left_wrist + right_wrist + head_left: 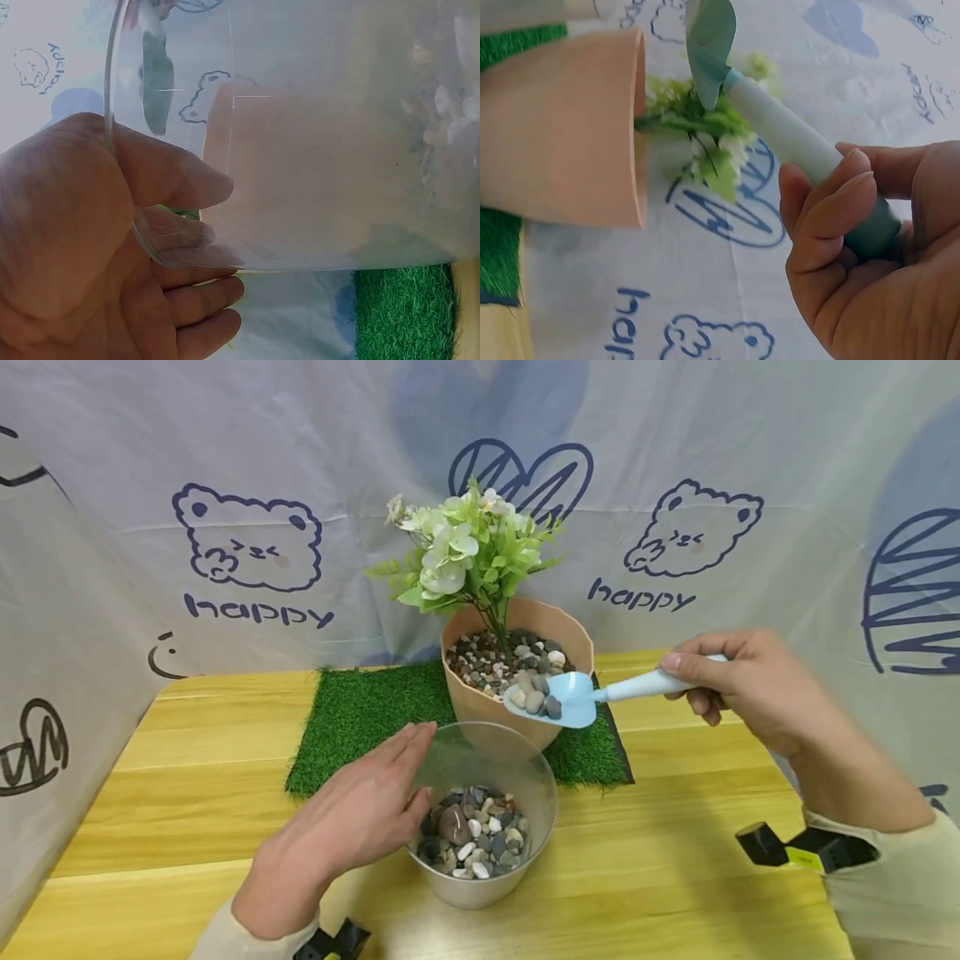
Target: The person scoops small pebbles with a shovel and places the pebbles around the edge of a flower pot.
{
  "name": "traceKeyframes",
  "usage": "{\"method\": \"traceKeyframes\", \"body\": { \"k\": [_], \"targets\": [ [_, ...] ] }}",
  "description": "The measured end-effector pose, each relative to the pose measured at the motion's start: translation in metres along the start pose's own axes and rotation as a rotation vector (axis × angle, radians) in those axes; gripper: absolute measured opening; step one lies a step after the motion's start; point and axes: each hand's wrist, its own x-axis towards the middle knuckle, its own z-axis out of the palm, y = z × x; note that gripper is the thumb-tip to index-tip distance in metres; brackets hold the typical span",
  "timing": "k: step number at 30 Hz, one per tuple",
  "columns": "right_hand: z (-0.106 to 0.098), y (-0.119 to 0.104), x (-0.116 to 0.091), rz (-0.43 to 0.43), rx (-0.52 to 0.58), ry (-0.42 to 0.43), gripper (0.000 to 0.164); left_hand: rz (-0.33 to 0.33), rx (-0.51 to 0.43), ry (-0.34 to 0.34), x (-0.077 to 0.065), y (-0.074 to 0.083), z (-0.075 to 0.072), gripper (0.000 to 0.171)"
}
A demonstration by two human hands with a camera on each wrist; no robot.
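My right hand (738, 685) grips the white handle of a light blue scoop (577, 697), its fingers curled round it in the right wrist view. Several grey and tan pebbles (534, 695) lie in the scoop's blade, which overlaps the front rim of a peach flowerpot (480, 697). White flowers with green leaves (457, 547) rise from the stones filling that pot. With fingers fairly straight, my left hand (360, 806) rests at the left rim of a clear bucket (536, 768). Mixed pebbles (483, 835), one large and brown, cover the bucket's bottom.
A green turf mat (360, 718) lies beneath the flowerpot on the yellow wood-grain table (645, 877). Behind the table hangs a pale cloth (360, 460) with bear and heart drawings. The bucket stands in front of the pot, close to it.
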Motion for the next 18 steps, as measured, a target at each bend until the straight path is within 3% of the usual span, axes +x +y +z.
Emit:
{"method": "traceKeyframes", "body": {
  "k": [4,11,18],
  "targets": [
    [-0.012,-0.004,0.014,0.03,-0.027,0.071,0.034,-0.005,-0.006,-0.009,0.0,0.0,0.0,0.074],
    [-0.015,-0.008,0.036,0.07,-0.207,0.219,0.047,-0.009,-0.008,-0.022,0.001,-0.001,0.0,0.075],
    [-0.011,-0.01,0.047,0.079,-0.341,0.268,0.044,-0.008,-0.007,-0.026,0.001,-0.001,0.0,0.075]
  ]
}}
